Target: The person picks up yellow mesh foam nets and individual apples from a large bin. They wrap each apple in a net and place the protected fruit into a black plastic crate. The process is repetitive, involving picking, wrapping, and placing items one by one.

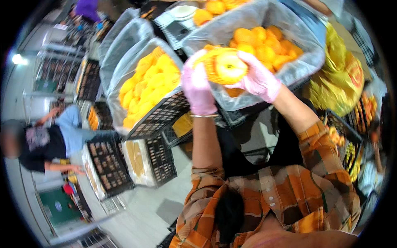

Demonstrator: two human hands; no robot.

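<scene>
Both of my hands wear pink gloves and are raised over a lined crate. My left hand (198,83) is at the left side of a round yellow-orange fruit (230,66), against its orange foam net sleeve (211,66). The fingers of my right hand (259,76) grip the fruit from the right. A small dark spot shows on the fruit's upward face. Behind the hands, the crate's translucent plastic liner (297,21) surrounds a pile of orange fruits (263,43). To the left, netted yellow-orange fruits (152,83) fill a tilted black crate (161,114).
At the right lies a yellow plastic bag (338,74), with a black crate of fruit (344,124) below it. Black crates (108,167) stand on the floor at left, near another person (46,142). A white round dish (183,11) is beyond the crates.
</scene>
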